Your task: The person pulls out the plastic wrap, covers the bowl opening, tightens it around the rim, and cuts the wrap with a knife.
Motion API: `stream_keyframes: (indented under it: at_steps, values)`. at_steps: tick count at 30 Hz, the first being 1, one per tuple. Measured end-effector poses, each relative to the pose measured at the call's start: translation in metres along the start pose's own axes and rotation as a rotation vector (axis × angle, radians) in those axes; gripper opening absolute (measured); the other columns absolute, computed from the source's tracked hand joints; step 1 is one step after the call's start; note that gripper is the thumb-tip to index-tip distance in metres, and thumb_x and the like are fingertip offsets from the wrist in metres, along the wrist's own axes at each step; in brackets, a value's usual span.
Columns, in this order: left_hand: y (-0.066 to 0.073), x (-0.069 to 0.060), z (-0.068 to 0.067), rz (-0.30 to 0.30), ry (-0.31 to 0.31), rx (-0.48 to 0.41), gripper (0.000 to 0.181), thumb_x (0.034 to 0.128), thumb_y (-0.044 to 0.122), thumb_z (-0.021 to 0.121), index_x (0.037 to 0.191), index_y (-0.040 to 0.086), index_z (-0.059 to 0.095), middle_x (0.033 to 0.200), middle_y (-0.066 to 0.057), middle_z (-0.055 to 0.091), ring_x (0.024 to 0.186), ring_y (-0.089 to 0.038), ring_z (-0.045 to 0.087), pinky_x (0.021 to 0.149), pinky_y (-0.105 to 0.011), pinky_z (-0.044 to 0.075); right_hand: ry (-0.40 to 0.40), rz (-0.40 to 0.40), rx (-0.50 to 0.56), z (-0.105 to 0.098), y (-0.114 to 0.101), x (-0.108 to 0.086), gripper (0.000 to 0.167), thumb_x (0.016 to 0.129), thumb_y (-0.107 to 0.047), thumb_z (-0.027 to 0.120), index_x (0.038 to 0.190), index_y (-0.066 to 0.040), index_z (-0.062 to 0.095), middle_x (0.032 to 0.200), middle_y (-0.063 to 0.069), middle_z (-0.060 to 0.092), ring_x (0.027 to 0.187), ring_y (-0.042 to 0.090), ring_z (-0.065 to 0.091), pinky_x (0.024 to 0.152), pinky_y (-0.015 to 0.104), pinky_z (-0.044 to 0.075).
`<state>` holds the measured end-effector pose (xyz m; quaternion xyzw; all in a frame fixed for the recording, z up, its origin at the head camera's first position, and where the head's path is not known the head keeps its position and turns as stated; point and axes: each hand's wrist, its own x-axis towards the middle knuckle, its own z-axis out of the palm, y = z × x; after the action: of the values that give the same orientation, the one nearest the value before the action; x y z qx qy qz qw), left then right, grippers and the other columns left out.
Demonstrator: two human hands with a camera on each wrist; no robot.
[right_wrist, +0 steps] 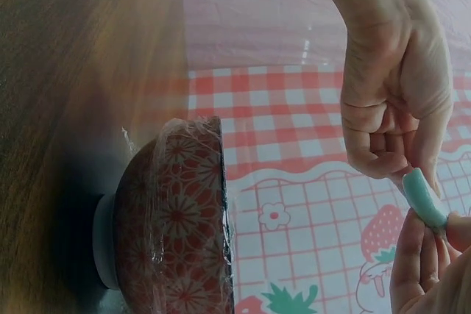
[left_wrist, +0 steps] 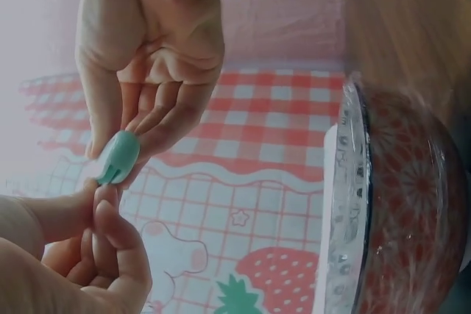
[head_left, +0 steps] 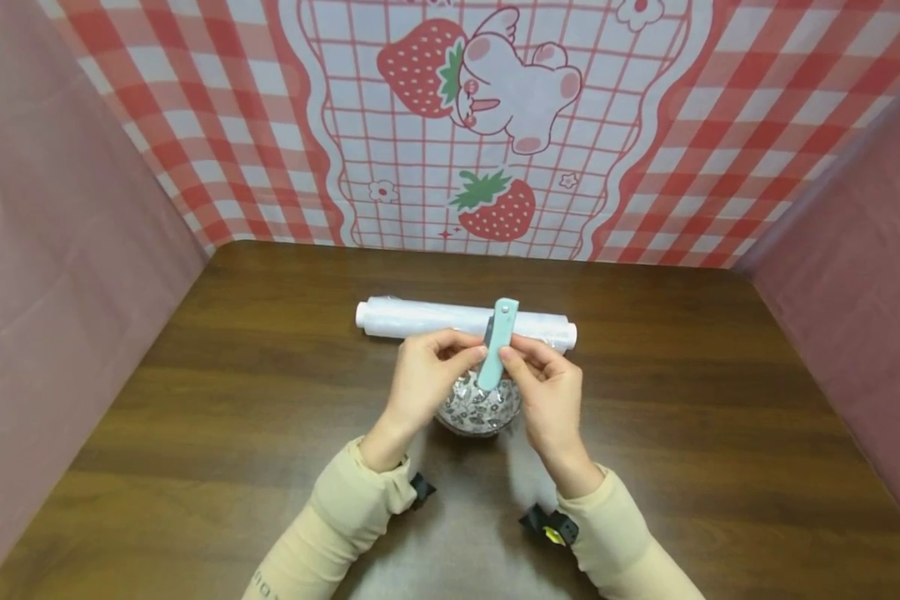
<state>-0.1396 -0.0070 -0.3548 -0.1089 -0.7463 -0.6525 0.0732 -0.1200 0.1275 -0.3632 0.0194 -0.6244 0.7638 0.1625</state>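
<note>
A mint-green folding knife (head_left: 497,354) with a rivet near its top end is held upright between both hands, above a bowl. My left hand (head_left: 420,379) pinches its left side with thumb and fingers, by a dark strip that looks like the blade. From the other side, my right hand (head_left: 555,400) pinches the handle. Below them stands the bowl (head_left: 478,415), grey-patterned inside and partly hidden by the hands. Its reddish flowered outside (right_wrist: 176,218) has clear plastic film clinging to it in the wrist views.
Behind the hands, a roll of cling film (head_left: 420,318) lies crosswise on the brown wooden table (head_left: 232,400). A checked strawberry cloth (head_left: 450,133) hangs at the back, and pink cloth walls (head_left: 67,208) rise at both sides.
</note>
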Motion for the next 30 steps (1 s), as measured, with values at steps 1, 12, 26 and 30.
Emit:
stream_keyframes:
  at_steps: [1, 12, 26, 30]
  values:
    - [-0.001, 0.001, 0.0, -0.037, -0.012, -0.057, 0.014, 0.0765, 0.006, 0.071, 0.088, -0.002, 0.071, 0.075, -0.011, 0.068, 0.057, -0.007, 0.055, 0.056, -0.027, 0.051, 0.001, -0.003, -0.003, -0.001, 0.0, 0.0, 0.024, 0.08, 0.01, 0.06, 0.101, 0.021, 0.056, 0.073, -0.007, 0.068, 0.065, 0.005, 0.064, 0.061, 0.021, 0.053]
    - [-0.002, 0.002, 0.003, -0.151, -0.014, -0.214, 0.017, 0.0761, 0.002, 0.07, 0.09, -0.007, 0.069, 0.078, -0.013, 0.069, 0.06, -0.006, 0.057, 0.058, -0.022, 0.05, -0.026, 0.009, -0.027, -0.004, -0.002, 0.001, 0.026, 0.081, 0.008, 0.06, 0.104, 0.02, 0.056, 0.075, -0.008, 0.068, 0.066, 0.006, 0.064, 0.062, 0.022, 0.053]
    - [-0.005, 0.0, -0.004, -0.024, -0.219, 0.074, 0.022, 0.0812, 0.01, 0.067, 0.103, 0.004, 0.067, 0.091, -0.011, 0.068, 0.073, -0.012, 0.061, 0.069, -0.024, 0.051, -0.067, 0.067, -0.078, -0.018, 0.004, 0.003, 0.024, 0.085, 0.006, 0.055, 0.107, 0.017, 0.055, 0.077, -0.009, 0.067, 0.069, 0.006, 0.063, 0.063, 0.023, 0.053]
    - [-0.008, -0.001, -0.008, -0.017, -0.157, 0.056, 0.021, 0.0821, 0.009, 0.065, 0.103, 0.005, 0.068, 0.088, -0.011, 0.068, 0.072, -0.014, 0.061, 0.069, -0.024, 0.051, -0.083, 0.08, -0.161, -0.027, 0.003, 0.004, 0.025, 0.085, 0.004, 0.057, 0.107, 0.015, 0.057, 0.077, -0.012, 0.066, 0.072, 0.005, 0.064, 0.064, 0.023, 0.054]
